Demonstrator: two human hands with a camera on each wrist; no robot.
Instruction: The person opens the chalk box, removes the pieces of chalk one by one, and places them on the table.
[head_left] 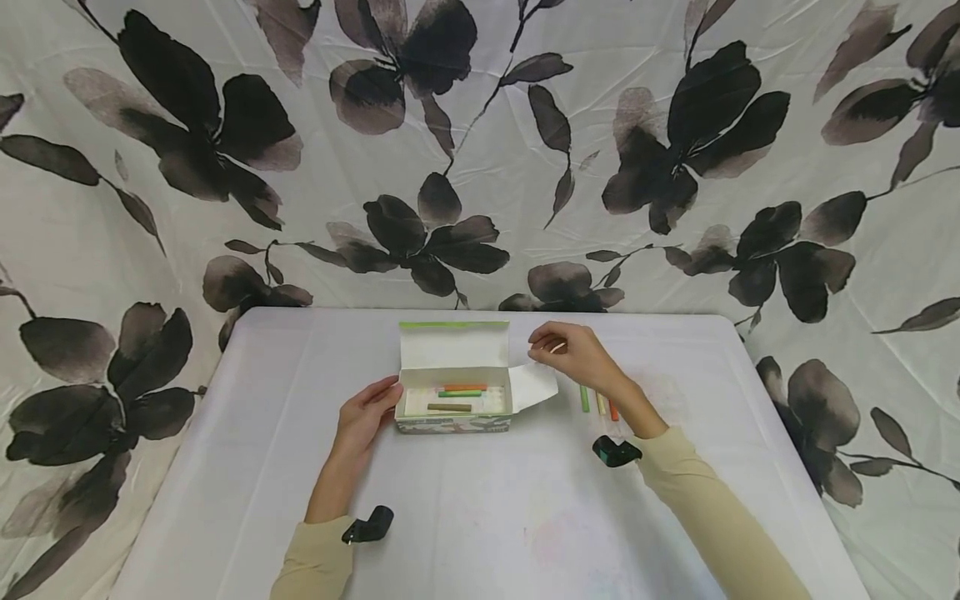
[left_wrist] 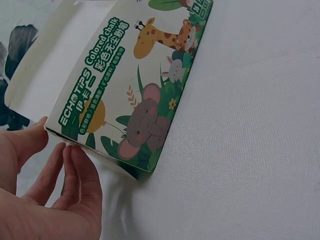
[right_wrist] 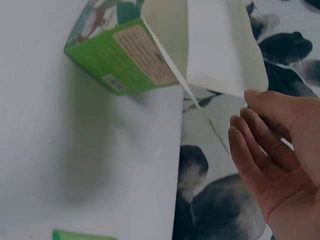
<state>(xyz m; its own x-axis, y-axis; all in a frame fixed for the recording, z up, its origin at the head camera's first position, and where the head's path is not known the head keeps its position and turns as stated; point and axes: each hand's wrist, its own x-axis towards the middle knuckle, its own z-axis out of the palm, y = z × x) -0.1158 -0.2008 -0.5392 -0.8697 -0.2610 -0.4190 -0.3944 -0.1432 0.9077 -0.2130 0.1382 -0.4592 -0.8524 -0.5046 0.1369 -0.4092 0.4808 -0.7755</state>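
Observation:
An open chalk box (head_left: 452, 425) with printed animals stands on the table, its white lid (head_left: 453, 345) raised at the back. Inside lie an orange chalk stick (head_left: 465, 387), a green chalk stick (head_left: 461, 393) and an olive-brown chalk stick (head_left: 449, 407). My left hand (head_left: 361, 423) pinches the box's left end between thumb and fingers, as the left wrist view shows. To the right of the lid, above the spread side flap (head_left: 534, 386), my right hand (head_left: 573, 354) hovers with loosely bent fingers and nothing in them.
Beside the right forearm lie a green chalk stick (head_left: 584, 398), a yellowish one and an orange-red chalk stick (head_left: 613, 410). A white cloth covers the table (head_left: 465, 508), with faint coloured smudges near the front. Floral fabric (head_left: 525, 167) hangs behind.

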